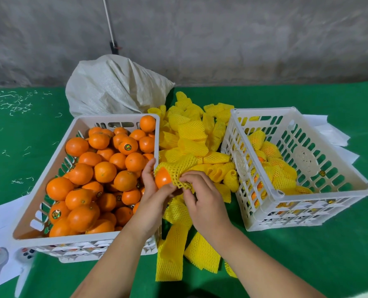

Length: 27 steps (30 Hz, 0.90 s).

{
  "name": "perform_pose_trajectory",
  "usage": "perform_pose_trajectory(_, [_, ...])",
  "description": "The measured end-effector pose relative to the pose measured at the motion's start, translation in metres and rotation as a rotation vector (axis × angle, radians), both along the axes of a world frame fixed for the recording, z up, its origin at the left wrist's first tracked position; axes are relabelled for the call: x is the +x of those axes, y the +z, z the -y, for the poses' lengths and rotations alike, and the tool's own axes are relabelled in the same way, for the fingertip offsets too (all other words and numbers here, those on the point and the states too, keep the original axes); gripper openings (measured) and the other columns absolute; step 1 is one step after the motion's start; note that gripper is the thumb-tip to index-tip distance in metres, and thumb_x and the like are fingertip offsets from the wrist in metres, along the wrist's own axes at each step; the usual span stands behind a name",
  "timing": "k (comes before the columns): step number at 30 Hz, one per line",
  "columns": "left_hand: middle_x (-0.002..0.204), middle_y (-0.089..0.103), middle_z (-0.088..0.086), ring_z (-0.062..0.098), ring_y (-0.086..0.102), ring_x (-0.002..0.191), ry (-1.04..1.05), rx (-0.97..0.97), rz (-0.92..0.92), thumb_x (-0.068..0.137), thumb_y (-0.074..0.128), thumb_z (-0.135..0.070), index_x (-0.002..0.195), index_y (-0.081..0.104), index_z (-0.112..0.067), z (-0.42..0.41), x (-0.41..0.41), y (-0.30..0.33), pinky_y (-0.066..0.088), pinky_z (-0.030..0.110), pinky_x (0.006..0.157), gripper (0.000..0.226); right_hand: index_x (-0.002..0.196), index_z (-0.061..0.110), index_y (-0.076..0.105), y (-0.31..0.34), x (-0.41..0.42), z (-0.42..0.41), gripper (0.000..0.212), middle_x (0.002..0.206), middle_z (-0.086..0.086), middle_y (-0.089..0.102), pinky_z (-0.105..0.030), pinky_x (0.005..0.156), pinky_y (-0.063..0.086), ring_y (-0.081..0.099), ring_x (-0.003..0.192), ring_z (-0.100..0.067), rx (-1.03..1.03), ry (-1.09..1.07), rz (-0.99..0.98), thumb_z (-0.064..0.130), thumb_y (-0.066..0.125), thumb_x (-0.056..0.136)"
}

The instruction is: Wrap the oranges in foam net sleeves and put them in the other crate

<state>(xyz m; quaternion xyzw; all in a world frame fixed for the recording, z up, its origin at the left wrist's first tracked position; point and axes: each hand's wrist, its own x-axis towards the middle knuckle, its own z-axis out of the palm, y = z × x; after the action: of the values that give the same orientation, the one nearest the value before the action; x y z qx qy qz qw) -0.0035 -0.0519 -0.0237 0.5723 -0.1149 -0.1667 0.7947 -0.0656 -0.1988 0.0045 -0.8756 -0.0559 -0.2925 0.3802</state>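
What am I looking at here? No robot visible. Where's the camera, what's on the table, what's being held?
No machine: a person works bare-handed, filmed by one head-worn camera looking down. On the green table stand a left crate of bare oranges and a right crate with wrapped ones, a pile of yellow foam sleeves between them. The left hand holds an orange; the right hand pinches a foam sleeve partly over it. A white sack lies behind.

A rough grey concrete wall [221,39] is seen behind a tabletop [308,254] covered in green felt. A thin white pole [108,20] is leaned against the wall under even, dim light.
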Motion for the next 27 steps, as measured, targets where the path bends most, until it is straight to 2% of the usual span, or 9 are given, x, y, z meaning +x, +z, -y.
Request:
perform_pose_trajectory(4, [0.142,0.062,0.005,0.025,0.063,0.13,-0.115,0.121,0.216,0.093,0.072,-0.015,0.159,0.031,-0.039,0.004,-0.002,-0.004,0.056,0.041,0.104,0.082,0.113,0.013,0.069,0.009,0.009,0.002,0.024,0.116,-0.001,0.065,-0.027,0.091,0.048,0.058,0.107,-0.018,-0.106,-0.057,0.068,0.009,0.056,0.093])
perform_pose_trajectory(6, [0.117,0.07,0.017,0.028,0.071,0.106,-0.041,0.093,0.204,0.094,0.08,-0.02,0.154,0.045,-0.03,0.007,-0.005,-0.005,0.061,0.043,0.092,0.071,0.114,0.013,0.069,0.015,0.013,0.004,0.025,0.116,-0.001,0.064,-0.026,0.092,0.047,0.056,0.106,-0.02,-0.216,-0.018,0.104,0.011,0.056,0.093])
perform_pose_trajectory(8, [0.098,0.065,0.025,0.028,0.066,0.08,0.076,0.079,0.203,0.088,0.086,-0.038,0.141,0.058,-0.032,0.009,-0.006,-0.004,0.062,0.041,0.074,0.06,0.114,0.011,0.07,0.019,0.013,0.008,0.023,0.114,-0.002,0.064,-0.027,0.09,0.048,0.057,0.105,-0.021,-0.256,0.004,0.127,0.011,0.057,0.095])
perform_pose_trajectory(10, [0.091,0.063,0.022,0.022,0.061,0.073,0.182,0.11,0.229,0.085,0.086,-0.044,0.126,0.066,-0.034,0.009,-0.006,-0.004,0.056,0.035,0.064,0.046,0.111,0.01,0.07,0.019,0.008,0.011,0.02,0.108,-0.003,0.063,-0.028,0.085,0.05,0.059,0.1,-0.021,-0.264,0.003,0.15,0.013,0.058,0.095])
perform_pose_trajectory(14, [0.101,0.075,-0.004,0.011,0.072,0.09,0.37,0.066,0.153,0.074,0.083,-0.031,0.12,0.06,-0.032,0.008,-0.005,-0.005,0.059,0.026,0.072,0.051,0.114,0.011,0.068,0.008,-0.009,-0.001,0.023,0.107,-0.004,0.061,-0.035,0.083,0.052,0.059,0.096,-0.025,-0.3,0.08,0.123,0.011,0.058,0.093])
perform_pose_trajectory(17, [0.103,0.073,-0.015,0.002,0.071,0.087,0.323,0.068,0.163,0.08,0.079,-0.035,0.125,0.053,-0.038,0.005,-0.006,-0.001,0.057,0.02,0.068,0.052,0.125,0.014,0.062,0.004,-0.009,-0.006,0.039,0.121,-0.003,0.054,-0.038,0.09,0.053,0.054,0.111,-0.025,-0.152,-0.013,0.01,0.009,0.061,0.086])
perform_pose_trajectory(20, [0.125,0.068,-0.012,0.008,0.069,0.109,0.151,0.074,0.212,0.088,0.074,-0.032,0.144,0.049,-0.042,0.001,-0.009,0.004,0.057,0.022,0.082,0.062,0.136,0.019,0.055,0.006,-0.004,0.002,0.049,0.131,0.003,0.048,-0.035,0.093,0.053,0.051,0.121,-0.017,0.036,-0.018,-0.097,0.009,0.06,0.087])
perform_pose_trajectory(24, [0.144,0.061,-0.002,0.021,0.059,0.134,-0.036,0.178,0.299,0.098,0.076,-0.034,0.155,0.042,-0.031,0.006,-0.012,0.002,0.052,0.029,0.104,0.066,0.136,0.019,0.059,0.008,0.003,0.009,0.053,0.131,0.008,0.049,-0.008,0.09,0.044,0.048,0.116,0.001,0.128,-0.061,-0.093,0.003,0.05,0.086])
perform_pose_trajectory(27, [0.14,0.064,-0.005,0.018,0.063,0.13,0.032,0.179,0.294,0.097,0.077,-0.036,0.148,0.049,-0.039,0.009,-0.012,0.005,0.053,0.025,0.1,0.058,0.125,0.011,0.067,0.001,0.003,0.016,0.042,0.12,-0.001,0.058,-0.016,0.085,0.05,0.054,0.109,-0.004,0.147,-0.121,-0.008,0.0,0.053,0.087])
